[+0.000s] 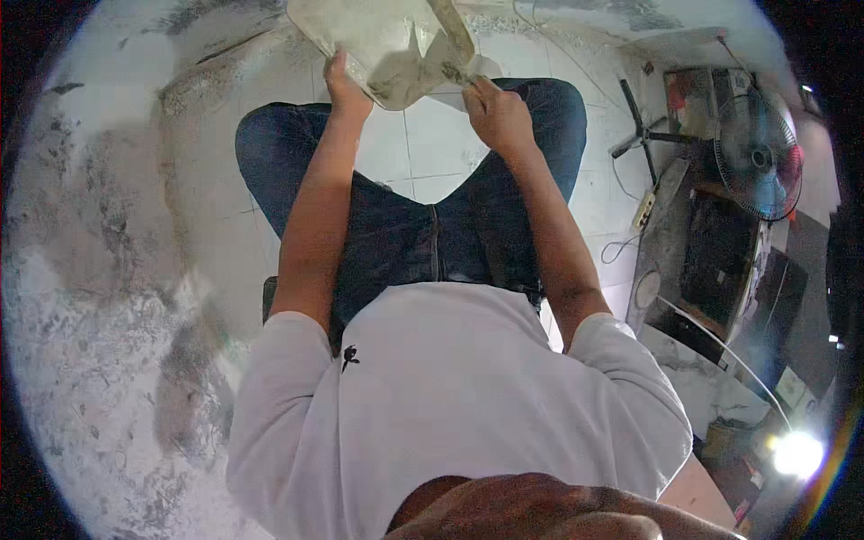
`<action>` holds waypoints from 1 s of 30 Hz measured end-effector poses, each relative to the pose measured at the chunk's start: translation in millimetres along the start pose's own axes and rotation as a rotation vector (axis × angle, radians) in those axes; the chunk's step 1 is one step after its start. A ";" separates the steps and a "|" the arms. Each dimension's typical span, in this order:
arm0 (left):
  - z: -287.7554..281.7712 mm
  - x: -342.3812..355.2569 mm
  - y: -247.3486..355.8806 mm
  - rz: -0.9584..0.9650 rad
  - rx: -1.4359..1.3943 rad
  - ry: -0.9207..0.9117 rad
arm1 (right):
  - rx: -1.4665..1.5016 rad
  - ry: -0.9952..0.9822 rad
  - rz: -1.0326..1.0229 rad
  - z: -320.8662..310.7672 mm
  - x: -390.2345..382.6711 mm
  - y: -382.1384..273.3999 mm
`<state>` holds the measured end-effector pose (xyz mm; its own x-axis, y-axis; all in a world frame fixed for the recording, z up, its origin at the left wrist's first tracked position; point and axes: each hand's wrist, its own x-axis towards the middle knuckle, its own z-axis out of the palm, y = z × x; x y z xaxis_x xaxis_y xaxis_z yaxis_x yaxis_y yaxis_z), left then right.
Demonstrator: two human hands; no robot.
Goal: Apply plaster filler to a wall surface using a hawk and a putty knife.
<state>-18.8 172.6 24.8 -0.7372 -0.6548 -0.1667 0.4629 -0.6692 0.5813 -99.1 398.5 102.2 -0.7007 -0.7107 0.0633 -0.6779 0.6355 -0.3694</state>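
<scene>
At the top of the view, between and beyond my knees, is a pale cream, shallow tray point(355, 31) with rounded corners, cut off by the picture's edge. My left hand point(347, 92) grips its near left edge, the thumb lying on top. In my right hand point(500, 113) is the handle of a small flat tool point(443, 65) that looks like a putty knife. Its blade end lies over the tray's near right part, where grey smears and shadow show. I cannot make out the blade's exact shape. The fingers of my right hand are closed round the handle.
White floor tiles point(407, 144) lie between my legs. On the right are a fan point(760, 157), a dark cross-shaped stand point(641, 133), a power strip point(643, 210) with a cable, and a bright lamp point(797, 454). A stained, patchy wall point(99, 297) is on the left.
</scene>
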 end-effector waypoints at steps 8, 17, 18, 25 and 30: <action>0.7 -2.7 -5.0 -0.117 -0.142 0.122 | 0.071 -0.070 -0.102 10.7 -16.8 -13.1; 3.3 -1.0 -18.0 0.113 0.056 0.067 | -0.325 -0.043 0.087 -25.7 21.5 14.8; 5.0 -1.8 -19.1 0.127 0.036 0.014 | -0.288 -0.060 0.014 -22.7 20.5 12.9; 0.9 -2.8 -11.6 0.098 0.006 0.154 | -0.179 -0.055 -0.062 -21.3 21.6 4.6; -5.6 6.2 -15.7 0.110 -0.124 0.041 | -0.188 -0.141 -0.010 -12.9 25.6 8.9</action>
<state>-27.8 177.1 10.2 -0.6595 -0.7383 -0.1410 0.5986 -0.6294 0.4955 -125.9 389.9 112.5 -0.6648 -0.7438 -0.0693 -0.7233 0.6642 -0.1891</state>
